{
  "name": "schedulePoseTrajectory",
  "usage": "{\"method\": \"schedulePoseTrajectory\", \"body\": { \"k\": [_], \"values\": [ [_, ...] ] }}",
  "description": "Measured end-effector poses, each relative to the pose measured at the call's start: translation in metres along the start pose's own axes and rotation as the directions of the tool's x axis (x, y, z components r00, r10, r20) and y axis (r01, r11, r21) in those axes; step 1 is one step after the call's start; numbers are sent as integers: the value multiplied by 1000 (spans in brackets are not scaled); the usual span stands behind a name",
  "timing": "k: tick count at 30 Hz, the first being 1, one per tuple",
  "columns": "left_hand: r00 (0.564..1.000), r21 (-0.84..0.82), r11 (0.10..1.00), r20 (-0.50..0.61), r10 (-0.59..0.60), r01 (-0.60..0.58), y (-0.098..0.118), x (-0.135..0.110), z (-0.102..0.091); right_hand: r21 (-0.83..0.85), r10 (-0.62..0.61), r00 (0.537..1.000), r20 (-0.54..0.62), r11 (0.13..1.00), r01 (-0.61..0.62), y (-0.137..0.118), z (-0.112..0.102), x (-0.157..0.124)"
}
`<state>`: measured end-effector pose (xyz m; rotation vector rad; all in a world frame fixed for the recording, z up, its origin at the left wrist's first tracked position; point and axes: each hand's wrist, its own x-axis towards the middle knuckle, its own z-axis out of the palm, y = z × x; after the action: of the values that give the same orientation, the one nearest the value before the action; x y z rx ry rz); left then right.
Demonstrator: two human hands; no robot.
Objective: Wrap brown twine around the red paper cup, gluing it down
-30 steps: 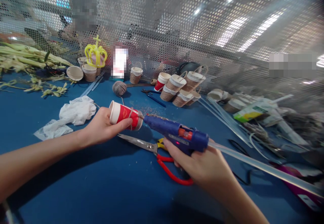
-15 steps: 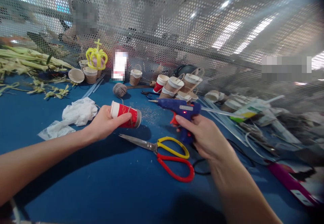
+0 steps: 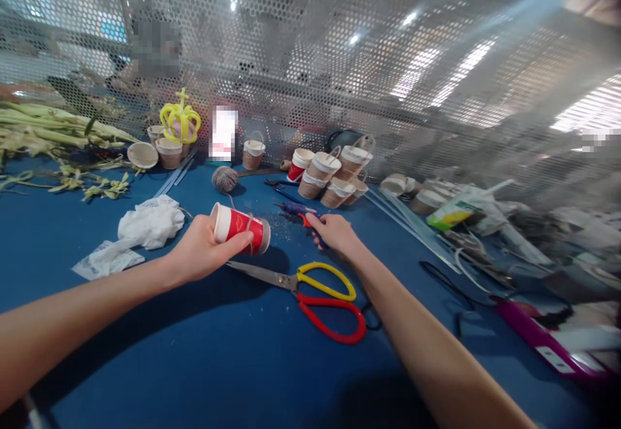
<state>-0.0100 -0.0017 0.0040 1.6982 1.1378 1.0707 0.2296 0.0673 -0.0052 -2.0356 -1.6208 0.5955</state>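
My left hand (image 3: 204, 248) is closed around a red and white paper cup (image 3: 237, 223) lying on its side in the grip, its base pointing right. Grey cord is wrapped around the base end and runs back toward a ball of grey yarn (image 3: 225, 179). My right hand (image 3: 332, 231) grips a blue glue gun (image 3: 297, 208) with an orange trigger, its nozzle pointing left past the cup; the hand covers much of its handle. Scissors (image 3: 291, 282) with one yellow and one red handle lie on the table in front of both hands.
Cord-handled paper cups (image 3: 323, 165) stand at the back near a perforated metal screen (image 3: 272, 60). A crumpled white cloth (image 3: 150, 220) lies left. Clear glue sticks (image 3: 412, 222), scrap piles and a purple power strip (image 3: 538, 338) are on the right. A yellow crown (image 3: 180, 121) stands back left.
My right hand has moved away from me and a little left with the glue gun, which now sits lower, near the tabletop. My left hand still holds the cup in about the same place.
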Motion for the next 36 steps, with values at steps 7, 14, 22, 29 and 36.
{"method": "schedulePoseTrajectory", "body": {
  "k": [7,14,22,29,36],
  "values": [
    [988,97,986,88,126,-134,0,-8,3,-123,-254,964,75,957,262,-37,-6,-30],
    [957,124,961,187,223,-248,7,-15,5,603,-489,622,612,797,34,-62,9,-57],
    [981,-31,999,195,-12,18,10,-14,8,820,-543,732,410,571,-36,-65,6,-72],
    [938,-314,893,238,-253,321,6,-5,4,822,-522,833,180,546,164,-59,-4,-70],
    [903,-466,776,268,-335,426,5,0,2,735,-591,803,71,575,359,-63,-18,-81]
  ]
}}
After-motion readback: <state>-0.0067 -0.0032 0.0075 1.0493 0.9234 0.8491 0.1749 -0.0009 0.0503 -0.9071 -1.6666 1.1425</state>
